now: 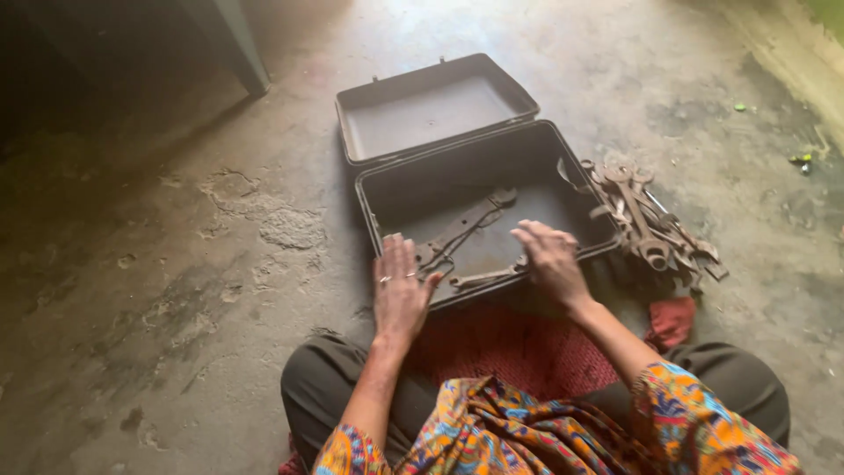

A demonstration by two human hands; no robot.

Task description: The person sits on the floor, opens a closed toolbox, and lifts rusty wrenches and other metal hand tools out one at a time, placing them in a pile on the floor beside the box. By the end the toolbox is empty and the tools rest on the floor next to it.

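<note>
A: Progress?
B: Looks early. Metal case (563,158) open on floor (176,290), only a few spanners (466,230) inside; big spanner pile (651,224) waits just outside, R of it.
A: Hands?
B: Left hand (400,295) flat on near rim, grip open. Right hand (549,257) spread over spanners, grip loose, holding nothing afaict.
A: Unclear?
B: Pile tangled, can't count; top-left corner dark.

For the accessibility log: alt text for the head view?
Seated on a concrete floor, a person rests both hands, left hand and right hand, on the near edge of an open dark metal toolbox holding a few wrenches. A wrench pile lies right.
</note>
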